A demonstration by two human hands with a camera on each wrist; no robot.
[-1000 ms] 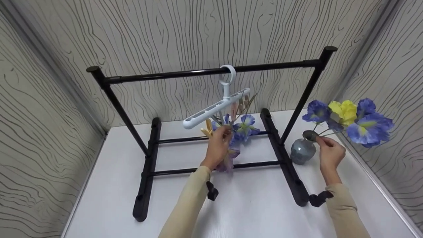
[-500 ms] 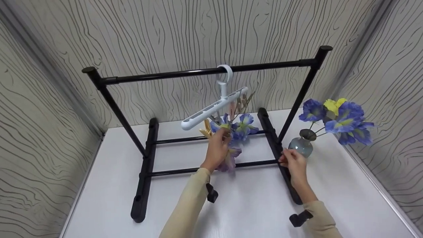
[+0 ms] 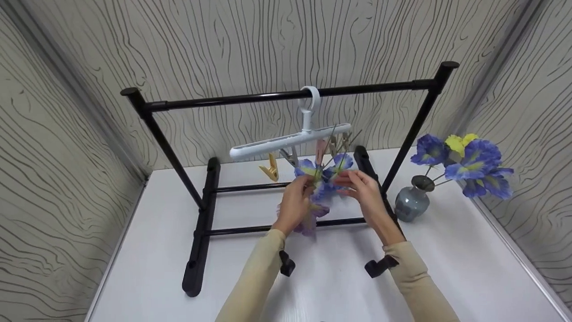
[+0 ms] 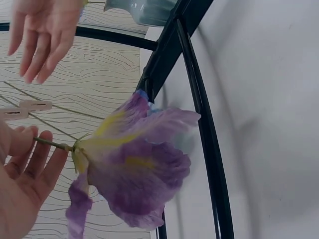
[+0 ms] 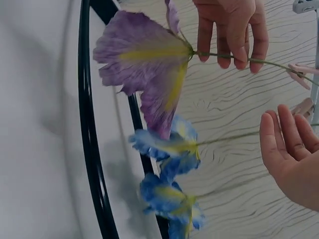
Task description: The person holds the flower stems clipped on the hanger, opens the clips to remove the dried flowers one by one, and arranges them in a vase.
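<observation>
A white clip hanger (image 3: 290,141) hangs from the top bar of a black rack (image 3: 286,95). Blue fake flowers (image 3: 333,167) dangle head-down from its clips by their stems. My left hand (image 3: 304,183) pinches the thin green stem of a purple flower (image 3: 308,221), whose head droops below the hand. The purple flower (image 4: 134,169) fills the left wrist view, with the stem between my left fingers (image 4: 30,159). My right hand (image 3: 346,181) hovers with straight fingers beside the blue flowers (image 5: 169,149) and holds nothing.
A grey vase (image 3: 410,203) with blue and yellow flowers (image 3: 464,163) stands right of the rack's right foot. A yellow clip (image 3: 270,170) hangs empty on the hanger's left half. The white table (image 3: 147,250) is boxed in by patterned walls.
My right hand left the vase and came left to the hanging flowers. The hanger swung from tilted to nearly level. My left hand kept its hold on the stem.
</observation>
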